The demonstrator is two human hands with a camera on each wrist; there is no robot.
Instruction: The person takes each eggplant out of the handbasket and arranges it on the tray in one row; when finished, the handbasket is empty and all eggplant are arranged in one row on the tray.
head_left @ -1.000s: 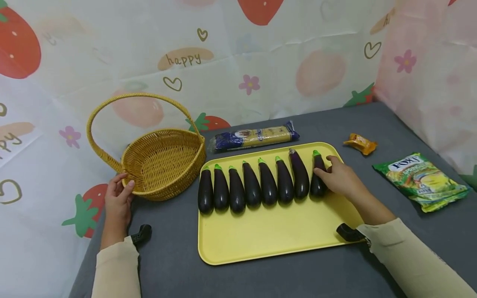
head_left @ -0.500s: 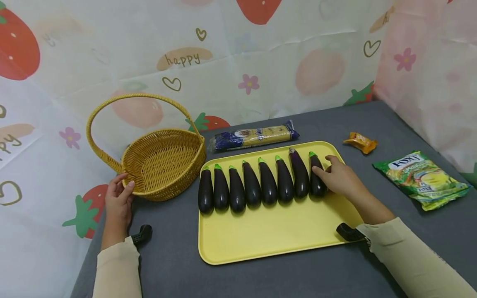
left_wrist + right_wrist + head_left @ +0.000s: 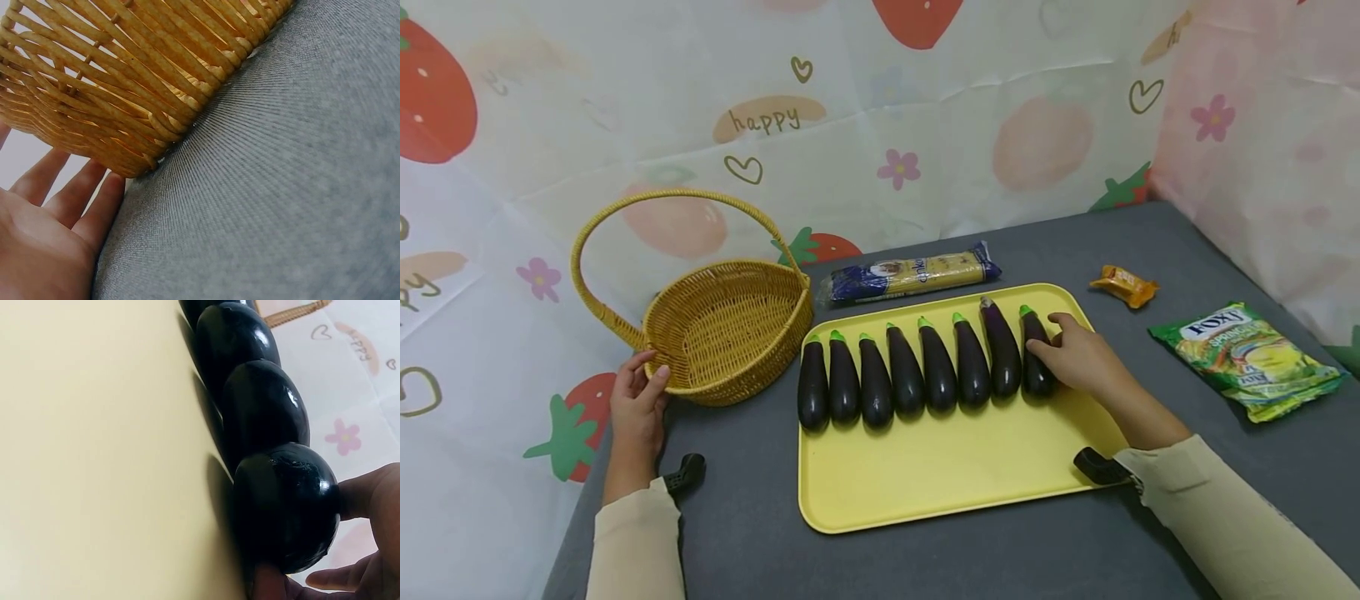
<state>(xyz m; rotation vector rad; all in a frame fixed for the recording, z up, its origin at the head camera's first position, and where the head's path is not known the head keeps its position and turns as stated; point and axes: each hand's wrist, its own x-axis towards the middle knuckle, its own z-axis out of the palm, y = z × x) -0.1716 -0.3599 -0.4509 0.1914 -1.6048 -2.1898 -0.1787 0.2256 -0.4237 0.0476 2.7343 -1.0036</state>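
Several dark eggplants lie side by side in a row on a yellow tray. Most have green stem tips. My right hand grips the rightmost eggplant, its thumb and fingers on opposite sides; in the right wrist view this eggplant lies against the hand, stem end hidden. At the left is a wicker basket with a tall arched handle. My left hand touches the basket's near left side. Straight fingers meet its outer wall in the left wrist view.
Behind the tray lies a blue and yellow plastic packet. An orange-wrapped item and a green FOX'S bag lie to the tray's right on the grey tabletop. A printed cloth hangs behind.
The rightmost eggplant has shifted slightly left at its stem end, now nearer its neighbour, with my right hand on it. My left hand and the basket stay in place.
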